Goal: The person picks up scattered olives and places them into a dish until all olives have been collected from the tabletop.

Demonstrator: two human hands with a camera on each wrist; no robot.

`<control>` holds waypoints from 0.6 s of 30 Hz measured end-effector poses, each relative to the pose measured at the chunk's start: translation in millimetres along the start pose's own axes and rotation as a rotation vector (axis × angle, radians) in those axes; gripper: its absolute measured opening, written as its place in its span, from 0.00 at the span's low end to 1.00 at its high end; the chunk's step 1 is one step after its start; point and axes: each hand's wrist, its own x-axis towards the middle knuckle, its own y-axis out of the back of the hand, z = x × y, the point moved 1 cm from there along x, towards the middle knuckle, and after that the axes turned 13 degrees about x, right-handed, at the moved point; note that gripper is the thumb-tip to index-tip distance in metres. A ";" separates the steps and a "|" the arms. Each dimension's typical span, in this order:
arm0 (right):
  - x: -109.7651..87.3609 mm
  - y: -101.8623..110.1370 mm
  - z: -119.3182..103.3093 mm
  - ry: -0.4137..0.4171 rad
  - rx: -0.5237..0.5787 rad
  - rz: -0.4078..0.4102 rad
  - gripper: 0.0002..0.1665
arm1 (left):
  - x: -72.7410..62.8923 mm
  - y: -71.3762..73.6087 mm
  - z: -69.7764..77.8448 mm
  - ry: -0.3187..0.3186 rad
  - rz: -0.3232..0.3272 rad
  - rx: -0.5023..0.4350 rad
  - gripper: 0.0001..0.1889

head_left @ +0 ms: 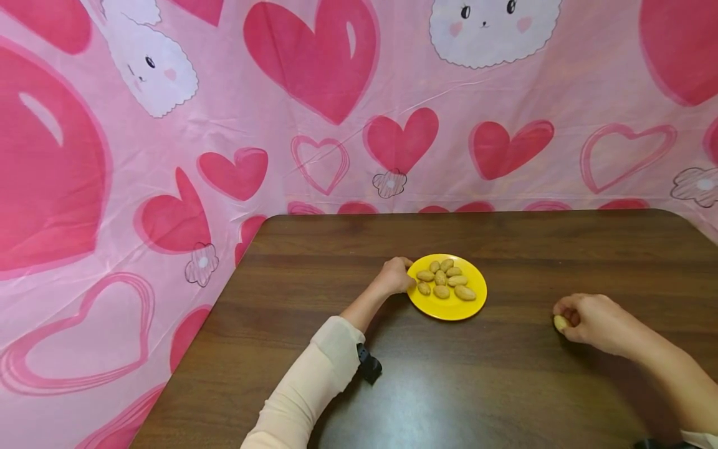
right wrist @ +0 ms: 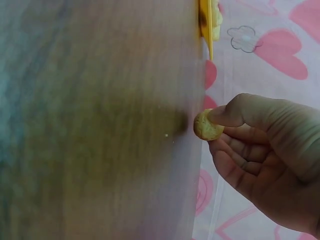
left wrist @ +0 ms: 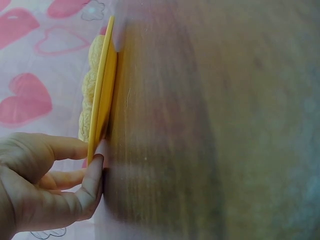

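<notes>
A yellow plate (head_left: 475, 305) lies on the table with several unshelled peanuts (head_left: 440, 278) grouped on it. At the plate's left edge, my left hand (head_left: 396, 275) pinches the rim between thumb and fingers; the left wrist view shows the plate (left wrist: 111, 65) edge-on with the thumb on top and fingers beneath. To the right of the plate, my right hand (head_left: 597, 321) holds one peanut (head_left: 560, 323) between thumb and fingertips. Seen end-on in the right wrist view, that peanut (right wrist: 207, 127) is just above the tabletop.
The dark brown wooden table (head_left: 449, 386) spreads under both hands, with rounded far corners. Behind it hangs a pink cloth (head_left: 247, 93) printed with hearts and white animal faces. A black strap device (head_left: 368, 363) sits on the left wrist.
</notes>
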 end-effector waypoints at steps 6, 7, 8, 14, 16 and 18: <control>0.9 -0.5 -1.6 0.076 -0.028 0.070 0.15 | 0.7 -0.3 -0.1 0.004 -0.001 -0.013 0.26; 1.2 -0.5 -2.1 0.086 -0.030 0.080 0.16 | 0.8 -0.2 -0.1 0.004 -0.001 -0.012 0.26; 1.7 -0.7 -2.6 0.095 -0.031 0.090 0.17 | 0.9 -0.3 -0.1 0.005 -0.001 -0.013 0.26; 5.5 -2.2 -7.0 0.126 -0.034 0.124 0.18 | -0.3 0.5 0.3 0.001 0.002 -0.003 0.25; 7.1 -2.6 -8.8 0.128 -0.030 0.120 0.17 | -1.1 1.0 0.8 -0.004 0.004 0.001 0.25; 9.1 -3.0 -10.9 0.130 -0.021 0.111 0.17 | -1.6 1.3 1.0 -0.005 0.004 0.002 0.25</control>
